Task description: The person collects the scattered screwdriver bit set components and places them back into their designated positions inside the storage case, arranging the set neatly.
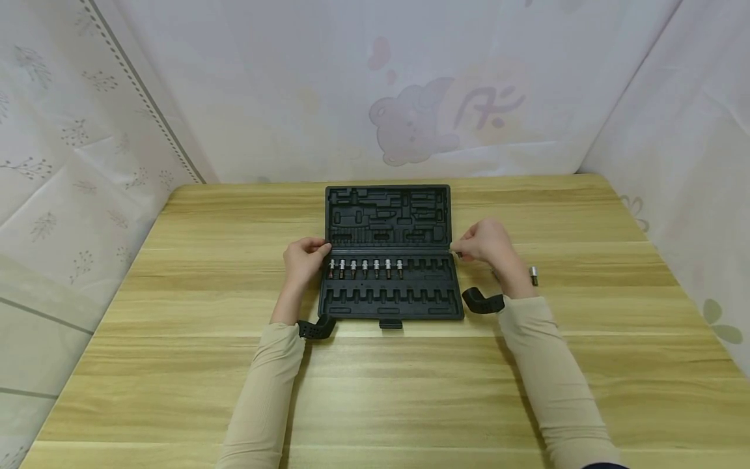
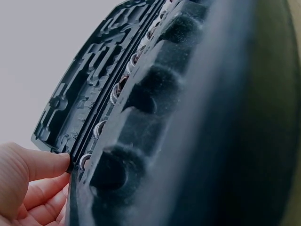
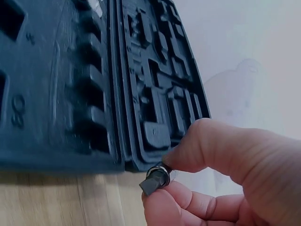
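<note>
A black plastic socket case (image 1: 433, 276) lies open on the table, its lid folded back. Several silver bit sockets (image 1: 365, 266) stand in a row in the upper slots, from the left end to past the middle. My left hand (image 1: 303, 260) grips the case's left edge near the hinge, thumb on top and fingers curled below. Just off the right edge, my right hand (image 1: 483, 241) pinches a bit socket (image 3: 157, 180) between thumb and fingers, its flat dark tip pointing out. The lower slots and the right end of the upper row hold no sockets.
Another bit socket (image 1: 533, 273) lies on the wooden table (image 1: 387, 391), right of my right wrist. Something small is partly hidden behind that wrist. The case latch (image 1: 390, 324) sticks out at the front. Patterned curtains (image 1: 293, 98) hang behind and at both sides.
</note>
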The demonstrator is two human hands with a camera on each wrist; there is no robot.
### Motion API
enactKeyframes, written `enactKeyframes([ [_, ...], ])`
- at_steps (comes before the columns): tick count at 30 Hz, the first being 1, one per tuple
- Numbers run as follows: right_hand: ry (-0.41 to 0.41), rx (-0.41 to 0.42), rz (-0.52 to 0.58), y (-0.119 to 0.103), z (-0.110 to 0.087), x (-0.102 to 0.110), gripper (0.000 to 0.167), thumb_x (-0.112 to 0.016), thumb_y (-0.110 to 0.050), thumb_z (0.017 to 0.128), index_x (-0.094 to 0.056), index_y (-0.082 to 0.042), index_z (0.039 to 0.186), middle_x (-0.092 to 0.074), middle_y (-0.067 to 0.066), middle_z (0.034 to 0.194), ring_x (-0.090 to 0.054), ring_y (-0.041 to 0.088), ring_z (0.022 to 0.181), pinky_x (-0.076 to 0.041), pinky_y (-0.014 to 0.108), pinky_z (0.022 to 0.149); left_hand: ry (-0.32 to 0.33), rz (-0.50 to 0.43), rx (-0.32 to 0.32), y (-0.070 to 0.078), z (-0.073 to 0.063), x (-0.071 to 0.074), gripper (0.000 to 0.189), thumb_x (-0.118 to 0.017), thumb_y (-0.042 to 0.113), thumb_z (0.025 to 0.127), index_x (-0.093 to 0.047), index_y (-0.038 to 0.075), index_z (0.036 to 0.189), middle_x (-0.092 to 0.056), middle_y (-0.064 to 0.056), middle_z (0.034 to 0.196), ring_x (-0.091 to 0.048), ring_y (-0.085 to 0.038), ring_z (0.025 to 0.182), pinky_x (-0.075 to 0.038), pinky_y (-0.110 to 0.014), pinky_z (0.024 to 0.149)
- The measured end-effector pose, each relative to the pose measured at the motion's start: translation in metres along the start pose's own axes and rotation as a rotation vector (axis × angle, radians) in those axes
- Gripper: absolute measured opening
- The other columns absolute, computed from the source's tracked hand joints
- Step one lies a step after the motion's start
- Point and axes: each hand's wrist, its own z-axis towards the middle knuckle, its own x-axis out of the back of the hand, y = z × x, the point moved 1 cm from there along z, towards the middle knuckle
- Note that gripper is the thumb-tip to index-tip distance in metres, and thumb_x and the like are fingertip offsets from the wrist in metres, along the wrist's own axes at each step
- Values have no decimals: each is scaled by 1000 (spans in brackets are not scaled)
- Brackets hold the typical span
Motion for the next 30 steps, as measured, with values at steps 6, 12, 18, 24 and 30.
enactKeyframes([
  [6,-34,15,22,-5,-1,-6,29,-64,-24,87,-72,3,83,-68,9,65,-65,27,77,-46,48,84,1,0,1,-1,1,-1,20,-66,11,87,-70,-4,101,-67,-19,90,-53,-6,57,-43,-17,54],
  [12,-59,6,26,-12,-2,-10,28,-64,-24,86,-71,2,77,-67,7,63,-66,23,68,-49,41,74,6,0,-7,-1,0,-1,20,-67,10,86,-70,-4,100,-67,-19,88,-52,-6,56,-43,-17,53],
  [18,-72,24,35,-18,-3,-15,25,-64,-21,84,-71,0,73,-65,3,58,-66,20,63,-47,30,63,7,2,-11,-1,0,-1,20,-67,10,86,-70,-4,100,-67,-19,88,-52,-6,56,-43,-17,53],
  [24,-73,35,34,-25,-3,-22,24,-66,-21,85,-71,1,78,-66,2,59,-65,16,60,-42,23,52,7,7,-13,-1,0,-1,20,-66,11,86,-70,-4,100,-67,-19,88,-51,-5,56,-42,-17,53],
  [30,-89,51,28,-33,-4,-28,23,-66,-21,85,-72,-1,76,-65,1,57,-65,15,61,-43,23,54,8,4,-12,-1,0,-1,20,-67,11,86,-70,-4,99,-67,-19,88,-52,-5,55,-42,-17,53],
])
